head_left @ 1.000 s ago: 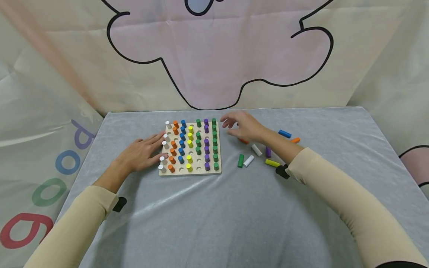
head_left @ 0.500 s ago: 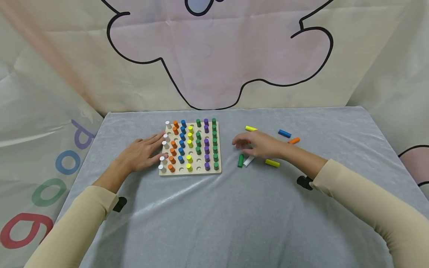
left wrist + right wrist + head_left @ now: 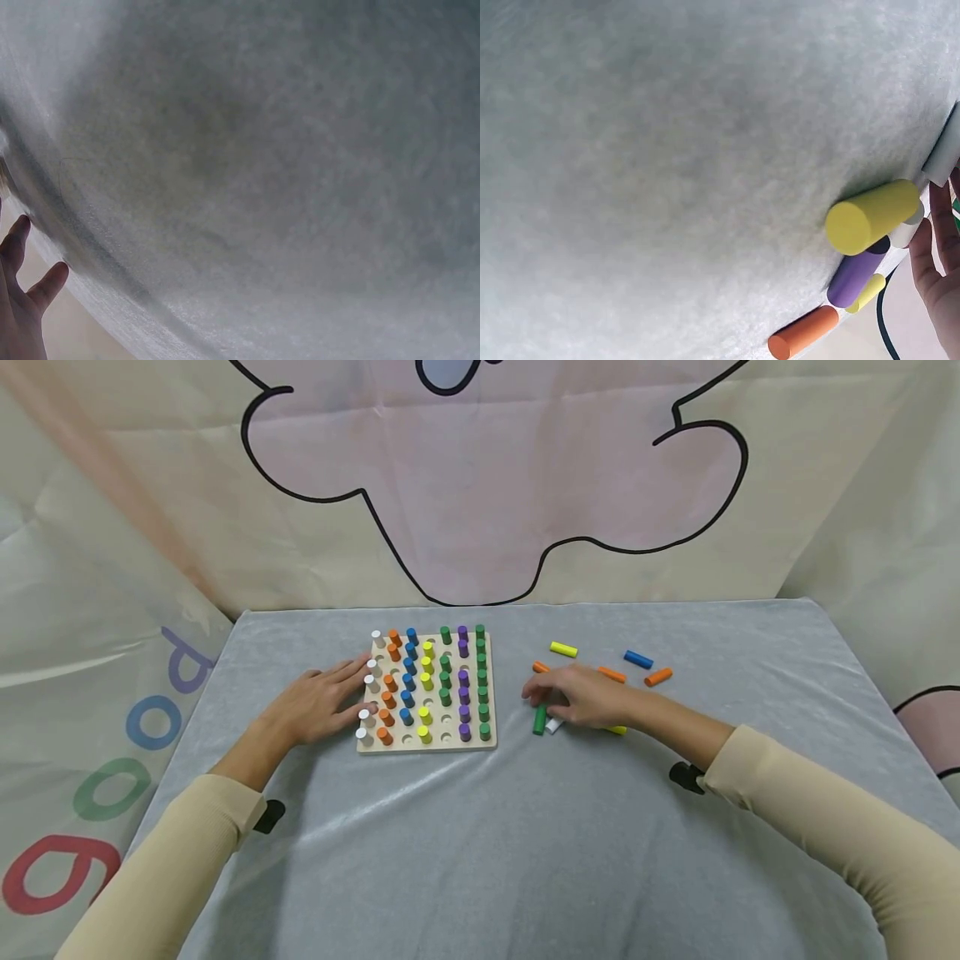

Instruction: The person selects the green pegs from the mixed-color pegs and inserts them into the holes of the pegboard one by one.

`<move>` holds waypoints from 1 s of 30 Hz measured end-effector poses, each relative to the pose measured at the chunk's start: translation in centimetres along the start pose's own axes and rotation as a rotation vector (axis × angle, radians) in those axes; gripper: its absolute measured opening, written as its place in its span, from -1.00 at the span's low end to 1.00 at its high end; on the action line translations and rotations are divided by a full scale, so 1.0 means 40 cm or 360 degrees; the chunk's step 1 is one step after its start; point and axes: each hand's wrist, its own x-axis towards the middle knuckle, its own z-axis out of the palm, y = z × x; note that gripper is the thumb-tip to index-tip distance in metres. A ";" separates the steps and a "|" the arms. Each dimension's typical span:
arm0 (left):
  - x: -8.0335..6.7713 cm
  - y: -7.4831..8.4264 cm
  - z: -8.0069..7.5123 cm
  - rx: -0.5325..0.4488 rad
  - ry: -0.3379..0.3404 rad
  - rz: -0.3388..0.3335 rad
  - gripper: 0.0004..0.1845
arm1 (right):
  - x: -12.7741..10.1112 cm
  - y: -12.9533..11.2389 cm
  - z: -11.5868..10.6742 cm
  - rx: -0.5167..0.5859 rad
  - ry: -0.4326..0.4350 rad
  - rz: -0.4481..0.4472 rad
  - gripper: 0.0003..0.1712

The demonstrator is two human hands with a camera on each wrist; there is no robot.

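A wooden peg board (image 3: 431,742) holds rows of white, orange, blue, yellow, green and purple pegs, with some holes bare. My left hand (image 3: 324,700) lies flat on the cloth, its straight fingers touching the board's left edge. My right hand (image 3: 573,697) hovers low over loose pegs right of the board, fingers bent down. Its fingertips are at a green peg (image 3: 539,720) and a white peg (image 3: 553,725). Whether it pinches one is hidden. In the right wrist view, a yellow peg (image 3: 871,216), a purple peg (image 3: 855,275) and an orange peg (image 3: 804,341) lie beside the palm.
More loose pegs lie beyond the right hand: yellow (image 3: 563,649), two orange (image 3: 612,675) (image 3: 657,677), a short orange (image 3: 541,667) and blue (image 3: 638,659). A grey cloth (image 3: 480,843) covers the table. A printed fabric backdrop (image 3: 480,485) stands behind it.
My right hand has drawn back from the board's far right corner and dropped onto the loose pegs, now covering the white and purple ones. My left hand has stayed put.
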 end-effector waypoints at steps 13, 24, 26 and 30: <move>0.000 0.003 -0.004 0.0002 -0.0018 -0.0006 -0.11 | 0.013 0.005 0.010 -0.0070 -0.0058 -0.0004 -0.57; 0.001 0.003 -0.003 0.0007 -0.0008 -0.0009 -0.11 | 0.018 0.003 0.012 -0.0074 -0.0052 0.0011 -0.60; 0.001 0.002 -0.002 0.0011 -0.0003 -0.0008 -0.11 | 0.018 0.002 0.012 -0.0077 -0.0049 0.0011 -0.60; 0.000 0.001 -0.002 0.0016 -0.0010 -0.0010 -0.11 | 0.020 0.001 0.012 -0.0085 -0.0040 0.0023 -0.62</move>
